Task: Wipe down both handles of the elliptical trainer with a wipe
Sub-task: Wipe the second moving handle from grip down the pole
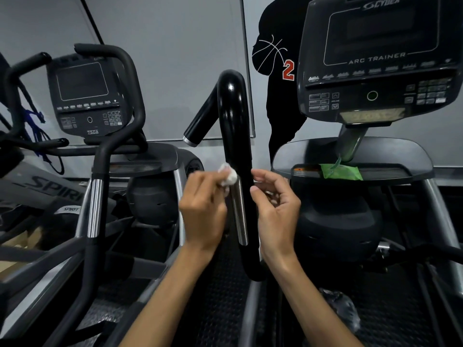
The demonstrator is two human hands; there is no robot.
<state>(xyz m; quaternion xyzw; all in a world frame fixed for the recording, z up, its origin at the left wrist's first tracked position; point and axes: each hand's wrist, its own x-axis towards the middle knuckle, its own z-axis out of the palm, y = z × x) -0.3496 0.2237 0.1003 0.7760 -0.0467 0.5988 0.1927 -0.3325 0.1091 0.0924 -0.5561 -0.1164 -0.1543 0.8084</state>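
Two hands are up at the black handle (235, 151), one on each side of it, seen from my head camera, the only view. My left hand (203, 211) pinches a balled white wipe (228, 175) between thumb and fingertips and holds it against the handle's left face, just above the steel grip plate (239, 211). I hold the wipe bunched so it gives a firm pad to rub with. My right hand (274, 209) sits just right of the handle with fingers loosely curled and nothing in them; whether its fingertips touch the handle I cannot tell. I judge it is there to steady the swinging handle while I rub.

The handle rises between my hands, bends over at the top and ends in a short stub (198, 123) pointing down-left. The green wipe pack (340, 171) lies on the tray (413, 156) under the console (375, 58), near enough to pull a fresh one. The second handle is not in sight, so I judge the job is half done at best. Another trainer (85, 96) stands to the left.
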